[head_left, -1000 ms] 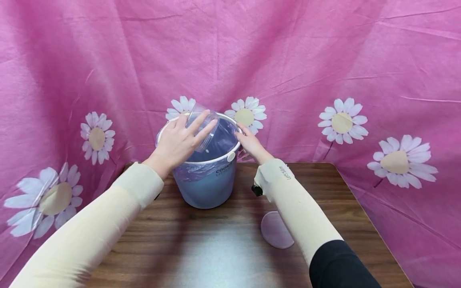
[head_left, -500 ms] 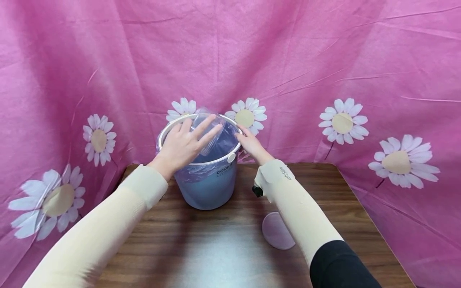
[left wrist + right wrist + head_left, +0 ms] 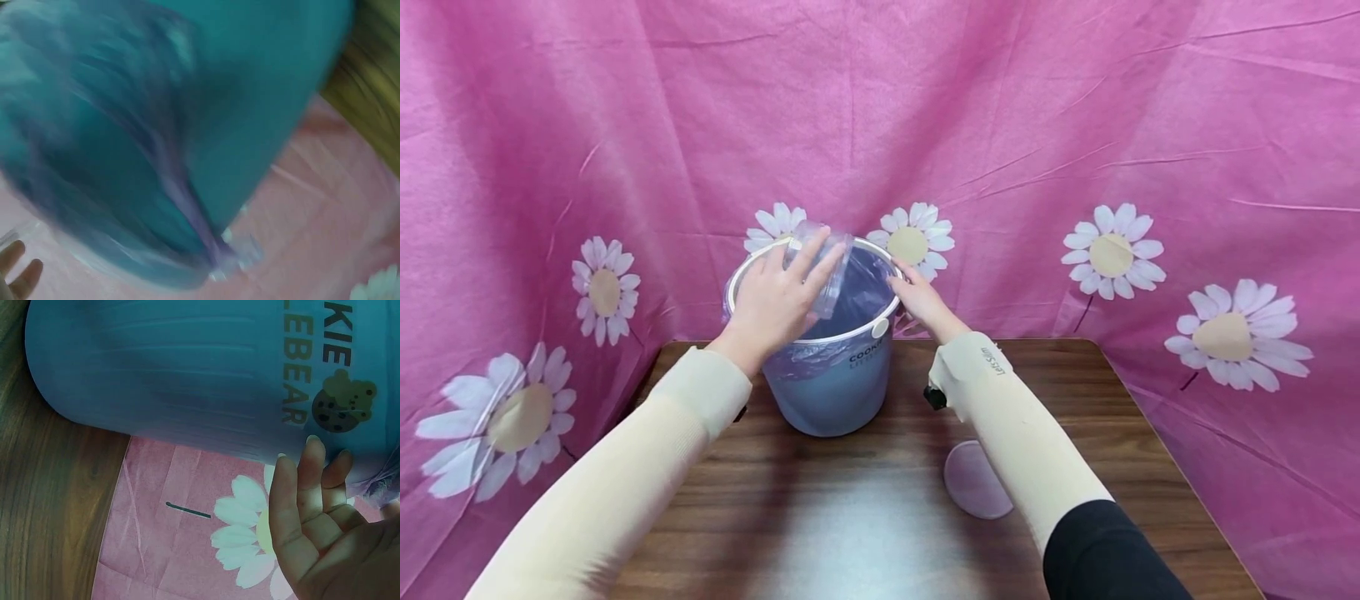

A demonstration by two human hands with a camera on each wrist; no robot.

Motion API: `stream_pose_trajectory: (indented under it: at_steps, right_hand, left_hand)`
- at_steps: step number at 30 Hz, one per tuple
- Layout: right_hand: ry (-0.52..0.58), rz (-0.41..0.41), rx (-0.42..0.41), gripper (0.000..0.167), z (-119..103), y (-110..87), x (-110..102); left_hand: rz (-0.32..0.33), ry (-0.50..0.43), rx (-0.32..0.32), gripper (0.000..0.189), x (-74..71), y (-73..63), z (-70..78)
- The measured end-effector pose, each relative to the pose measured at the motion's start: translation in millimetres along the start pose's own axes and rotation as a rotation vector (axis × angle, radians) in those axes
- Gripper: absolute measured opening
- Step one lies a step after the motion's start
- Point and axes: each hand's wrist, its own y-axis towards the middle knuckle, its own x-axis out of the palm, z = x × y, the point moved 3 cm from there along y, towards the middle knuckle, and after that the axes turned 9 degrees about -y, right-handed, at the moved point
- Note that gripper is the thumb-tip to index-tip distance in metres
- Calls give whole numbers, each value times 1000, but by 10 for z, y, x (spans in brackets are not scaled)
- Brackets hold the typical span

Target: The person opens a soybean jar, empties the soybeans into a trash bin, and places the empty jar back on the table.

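A blue-grey trash bin (image 3: 831,404) with a white rim stands on the table, lined with a thin purple bag (image 3: 808,358) folded over its edge. My left hand (image 3: 775,304) is over the bin's mouth, holding a clear plastic container (image 3: 839,279) tilted between thumb and spread fingers. In the left wrist view, the bag's gathered twist (image 3: 187,200) hangs outside the bin, and two fingertips show at the lower left. My right hand (image 3: 925,302) grips the rim on the right, thumb on top. Its fingers (image 3: 309,475) lie against the outer wall in the right wrist view.
A round translucent disc (image 3: 977,479) lies flat on the wooden table (image 3: 865,517), partly under the right forearm in view. Pink cloth (image 3: 1000,125) printed with daisies hangs close behind the table and along both sides.
My left hand dipped slightly with the clear container, then came back up and a little left, turning it. My right hand and the bin stay nearly still.
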Motion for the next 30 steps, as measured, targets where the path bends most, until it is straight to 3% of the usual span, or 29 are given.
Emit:
stream_pose_trajectory:
  at_steps: [5,9,17,24,30]
  right_hand:
    - [-8,-12,-4,56,-1,1,1]
    - [2,-24,0,57,-11,-14,-6]
    - [12,-7,19,61,-4,-45,-47]
    - [-19,178,-87,55,10,-111,-156]
    - [-62,191,-155,47,-8,-265,-244]
  left_hand:
    - [95,-112,-175,108,-108,41,47]
    - [137,-160,-254,116,-180,52,114]
    - [109,-273,-386,122,-270,31,227]
    - [169,-363,-405,121,-322,14,317]
    - [201,-420,-465,123,-367,-42,438]
